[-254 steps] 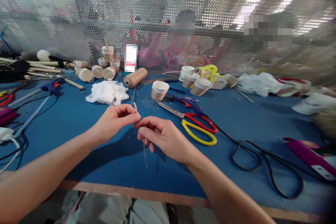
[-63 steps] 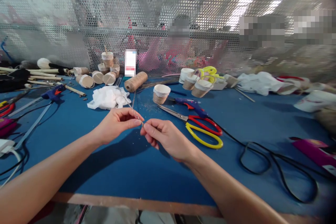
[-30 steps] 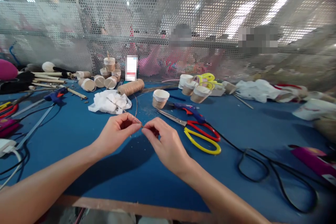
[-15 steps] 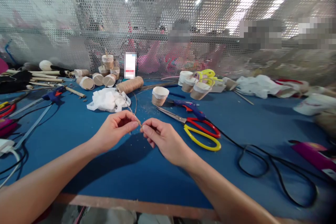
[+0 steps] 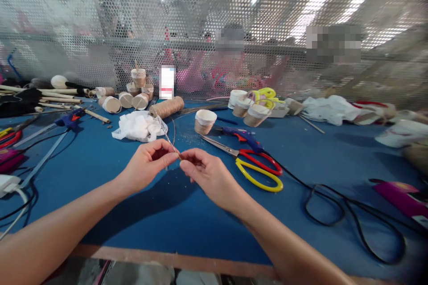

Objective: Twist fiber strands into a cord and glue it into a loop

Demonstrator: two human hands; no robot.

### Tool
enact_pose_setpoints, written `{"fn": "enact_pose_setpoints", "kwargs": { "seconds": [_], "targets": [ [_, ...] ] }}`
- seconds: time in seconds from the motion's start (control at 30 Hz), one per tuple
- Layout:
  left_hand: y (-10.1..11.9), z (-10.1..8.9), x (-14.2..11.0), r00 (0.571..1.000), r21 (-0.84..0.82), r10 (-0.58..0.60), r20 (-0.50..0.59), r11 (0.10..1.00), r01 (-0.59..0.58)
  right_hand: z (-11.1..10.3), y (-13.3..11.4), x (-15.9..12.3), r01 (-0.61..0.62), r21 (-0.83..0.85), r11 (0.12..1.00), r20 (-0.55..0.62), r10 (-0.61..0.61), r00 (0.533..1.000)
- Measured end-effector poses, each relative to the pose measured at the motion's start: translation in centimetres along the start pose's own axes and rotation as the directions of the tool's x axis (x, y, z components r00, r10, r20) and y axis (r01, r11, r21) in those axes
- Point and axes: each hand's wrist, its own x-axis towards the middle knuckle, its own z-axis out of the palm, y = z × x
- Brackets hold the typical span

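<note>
Head view: left hand and right hand pinch a thin strand, likely light, bendy; best held near its end.

On the worktable, before the perforated screen, we locate the twine spool behind the left hand, a cup to the spool's right, stacked cups to its left, and the scissors behind and right of the right hand, a glue gun just beyond.
</note>
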Motion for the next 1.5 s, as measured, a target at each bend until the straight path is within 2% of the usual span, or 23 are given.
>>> {"fn": "enact_pose_setpoints", "kwargs": {
  "seconds": [0.1, 0.2, 0.37, 0.57, 0.77, 0.9, 1.07, 1.17, 1.3, 1.4, 1.5],
  "targets": [
    [-0.2, 0.5, -0.1, 0.999, 0.050, -0.027, -0.040, 0.998, 0.029, 0.2, 0.2, 0.0, 0.092, -0.230, 0.969, -0.129, -0.124, 0.984],
    [-0.2, 0.6, -0.1, 0.999, 0.038, -0.046, -0.022, 0.998, 0.047, 0.2, 0.3, 0.0, 0.144, -0.337, 0.930, -0.123, -0.195, 0.973],
    [0.2, 0.0, 0.2, 0.997, 0.032, -0.046, 0.054, 0.998, 0.045, 0.0, 0.1, -0.1, 0.147, -0.405, 0.902, -0.084, -0.197, 0.977],
    [0.3, -0.7, 0.4, 0.992, 0.069, 0.020, 0.128, 0.997, -0.029, -0.3, -0.6, -0.2, 0.176, -0.328, 0.928, -0.010, -0.189, 0.982],
    [0.4, -0.8, 0.3, 0.985, 0.037, 0.006, 0.173, 0.999, -0.012, -0.6, -0.7, -0.2, 0.106, -0.145, 0.984, 0.093, -0.094, 0.991],
    [0.5, -0.8, 0.4, 0.989, 0.013, -0.010, 0.149, 1.000, 0.008, -0.7, -0.6, -0.2, 0.027, -0.023, 0.999, 0.147, -0.023, 0.989],
    [0.5, -1.0, 0.6, 0.986, 0.014, -0.015, 0.165, 1.000, 0.012, -0.7, -0.7, -0.2, -0.009, 0.024, 1.000, 0.168, 0.005, 0.986],
    [0.4, -0.8, 0.5, 0.992, 0.044, 0.014, 0.127, 0.999, -0.020, -0.4, -0.6, -0.1, 0.029, -0.058, 0.998, 0.077, -0.024, 0.997],
    [0.3, -0.1, 0.2, 0.998, 0.078, 0.010, 0.060, 0.997, -0.015, 0.0, -0.2, -0.2, 0.118, -0.317, 0.941, -0.068, -0.146, 0.987],
    [0.3, 0.2, 0.1, 0.999, 0.068, 0.011, 0.047, 0.998, -0.014, 0.1, -0.2, -0.3, 0.184, -0.435, 0.881, -0.072, -0.238, 0.969],
    [0.2, 0.1, 0.1, 0.997, 0.041, 0.016, 0.072, 0.999, -0.019, 0.1, -0.5, -0.4, 0.188, -0.417, 0.889, -0.057, -0.232, 0.971]
  ]
}}
